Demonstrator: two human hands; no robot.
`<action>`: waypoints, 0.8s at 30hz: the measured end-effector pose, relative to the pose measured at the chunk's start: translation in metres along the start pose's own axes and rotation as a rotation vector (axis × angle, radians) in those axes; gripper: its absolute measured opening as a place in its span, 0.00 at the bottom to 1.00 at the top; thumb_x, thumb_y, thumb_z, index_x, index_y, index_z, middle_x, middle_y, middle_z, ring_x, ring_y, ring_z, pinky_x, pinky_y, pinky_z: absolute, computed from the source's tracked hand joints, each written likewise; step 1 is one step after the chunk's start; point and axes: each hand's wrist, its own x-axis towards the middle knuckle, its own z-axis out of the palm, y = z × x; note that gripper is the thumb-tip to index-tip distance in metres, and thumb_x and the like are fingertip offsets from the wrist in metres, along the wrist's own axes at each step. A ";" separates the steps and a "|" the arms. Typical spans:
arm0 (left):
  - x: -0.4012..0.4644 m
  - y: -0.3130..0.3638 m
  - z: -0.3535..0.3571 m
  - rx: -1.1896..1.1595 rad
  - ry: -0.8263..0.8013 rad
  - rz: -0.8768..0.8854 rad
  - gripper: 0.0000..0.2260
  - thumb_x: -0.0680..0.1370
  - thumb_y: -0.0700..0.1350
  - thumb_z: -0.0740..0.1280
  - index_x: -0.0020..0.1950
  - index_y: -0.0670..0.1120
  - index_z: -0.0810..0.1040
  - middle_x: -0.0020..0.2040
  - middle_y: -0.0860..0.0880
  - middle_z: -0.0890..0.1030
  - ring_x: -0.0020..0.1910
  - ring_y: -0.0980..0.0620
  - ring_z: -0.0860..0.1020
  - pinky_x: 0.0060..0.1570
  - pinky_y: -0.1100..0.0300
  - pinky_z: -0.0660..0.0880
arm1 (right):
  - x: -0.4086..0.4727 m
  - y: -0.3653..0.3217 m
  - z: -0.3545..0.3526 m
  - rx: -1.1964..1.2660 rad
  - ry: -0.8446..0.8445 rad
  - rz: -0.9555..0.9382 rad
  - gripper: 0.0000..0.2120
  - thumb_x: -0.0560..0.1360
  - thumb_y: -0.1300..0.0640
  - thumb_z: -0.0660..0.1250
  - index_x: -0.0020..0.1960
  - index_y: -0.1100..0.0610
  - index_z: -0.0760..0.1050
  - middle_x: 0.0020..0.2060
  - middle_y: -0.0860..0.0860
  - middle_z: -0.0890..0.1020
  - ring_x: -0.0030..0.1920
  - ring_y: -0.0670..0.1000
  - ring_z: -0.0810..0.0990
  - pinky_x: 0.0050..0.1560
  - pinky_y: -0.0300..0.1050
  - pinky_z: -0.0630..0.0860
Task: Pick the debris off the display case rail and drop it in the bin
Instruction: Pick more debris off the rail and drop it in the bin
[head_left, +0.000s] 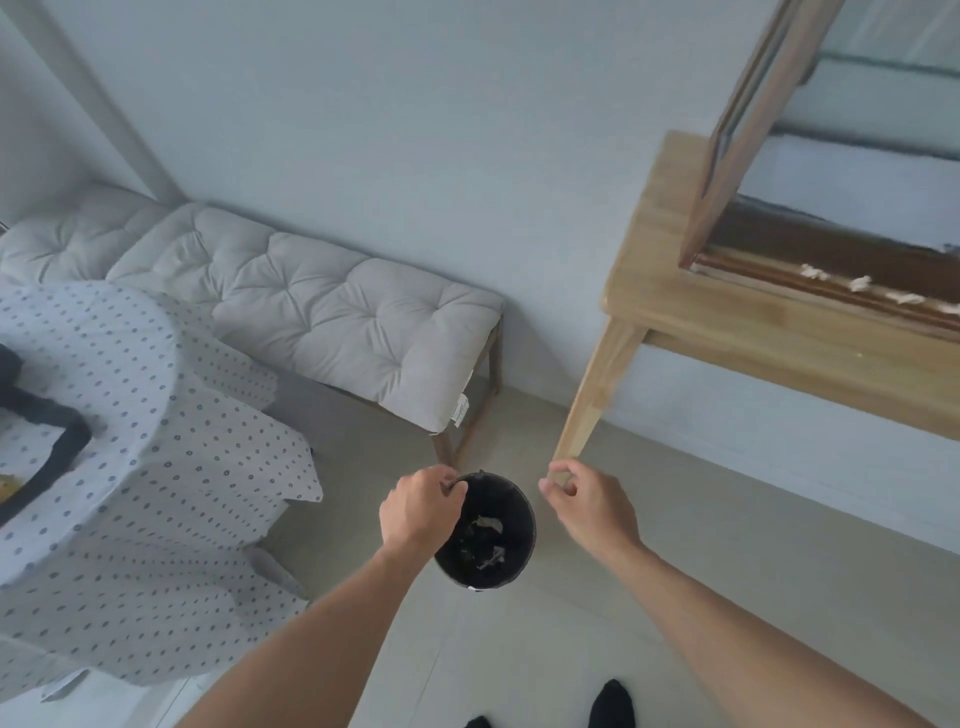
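The left hand (422, 512) grips the rim of the black bin (488, 530), which already holds some scraps. The right hand (582, 501), beside it, curls loosely, thumb meeting forefinger, apparently empty. Up right of both hands, several pale debris (860, 283) bits remain on the display case rail (779, 270), so work remains. No readable writing.

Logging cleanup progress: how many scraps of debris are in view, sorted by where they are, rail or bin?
Pale scraps on the display case rail: 4, at and one cut off by the frame edge
Pale scraps in the black bin: 2, at and
Total: 6
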 end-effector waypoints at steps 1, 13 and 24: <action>-0.003 0.010 -0.009 -0.002 0.005 0.024 0.09 0.80 0.56 0.67 0.54 0.58 0.85 0.46 0.56 0.85 0.46 0.47 0.82 0.48 0.53 0.80 | -0.004 -0.005 -0.014 0.005 0.025 -0.010 0.16 0.78 0.39 0.67 0.63 0.43 0.81 0.37 0.43 0.81 0.44 0.51 0.83 0.46 0.47 0.78; -0.005 0.165 -0.096 0.043 0.130 0.380 0.11 0.80 0.60 0.67 0.56 0.57 0.84 0.43 0.57 0.84 0.46 0.47 0.82 0.44 0.54 0.77 | -0.023 -0.038 -0.188 0.043 0.294 -0.096 0.15 0.79 0.40 0.67 0.62 0.44 0.81 0.40 0.41 0.80 0.52 0.54 0.85 0.49 0.49 0.77; -0.005 0.305 -0.091 -0.006 0.137 0.539 0.16 0.81 0.63 0.67 0.66 0.61 0.82 0.41 0.60 0.83 0.52 0.49 0.83 0.47 0.54 0.79 | -0.009 0.004 -0.306 0.064 0.487 0.005 0.09 0.78 0.43 0.68 0.56 0.42 0.82 0.37 0.39 0.80 0.50 0.55 0.85 0.46 0.47 0.72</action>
